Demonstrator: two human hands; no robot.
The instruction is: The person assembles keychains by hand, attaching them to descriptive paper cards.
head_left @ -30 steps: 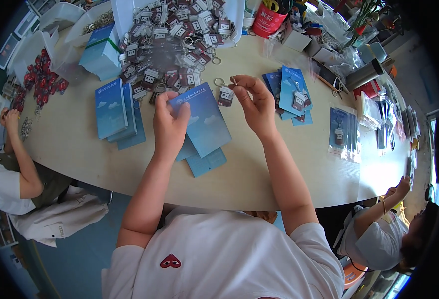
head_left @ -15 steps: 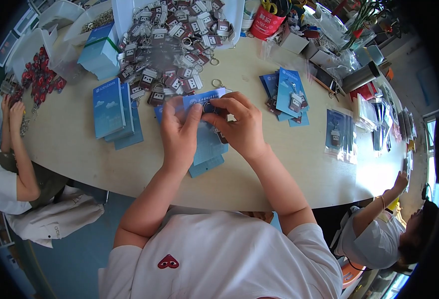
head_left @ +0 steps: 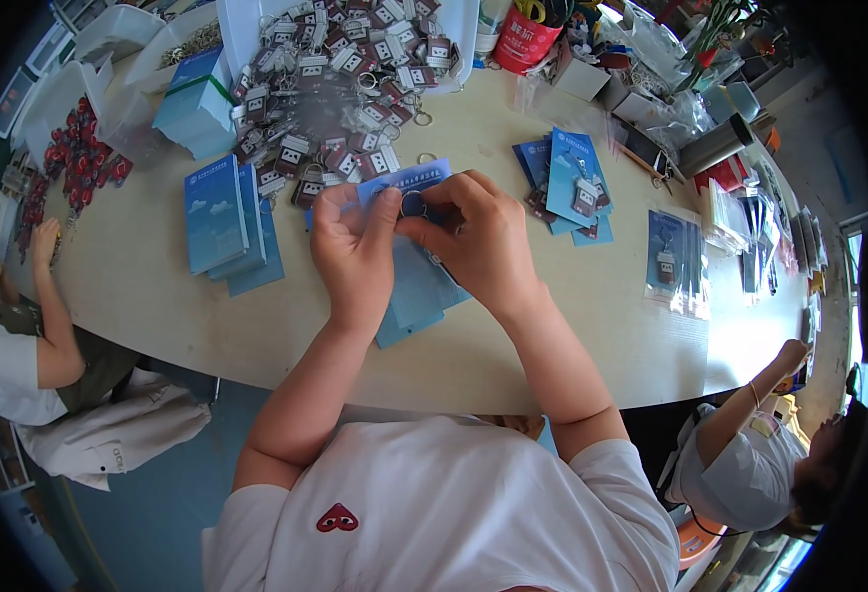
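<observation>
In front of me, above the table, my left hand (head_left: 357, 259) pinches a blue printed card (head_left: 422, 178) between thumb and fingers. My right hand (head_left: 483, 242) grips a metal key ring (head_left: 413, 204) against the card; the fingers hide most of the keychain on it. Under my hands lie several light-blue cards (head_left: 410, 321). Just beyond them is a heap of brown and white keychains (head_left: 355, 64), spilling from a white bin. To the right rests a small pile of blue cards with keychains attached (head_left: 574, 178).
Stacks of blue cards (head_left: 215, 217) stand left of my hands, with a banded stack (head_left: 195, 109) behind. Clear-bagged cards (head_left: 673, 261) lie at right. A red pen cup (head_left: 526, 41) and a metal tumbler (head_left: 715, 146) stand farther back. Co-workers sit at both sides.
The card and my hands have shifted slightly, with the ring still pinched at the card's upper part. At the left, a co-worker's hands have moved apart.
</observation>
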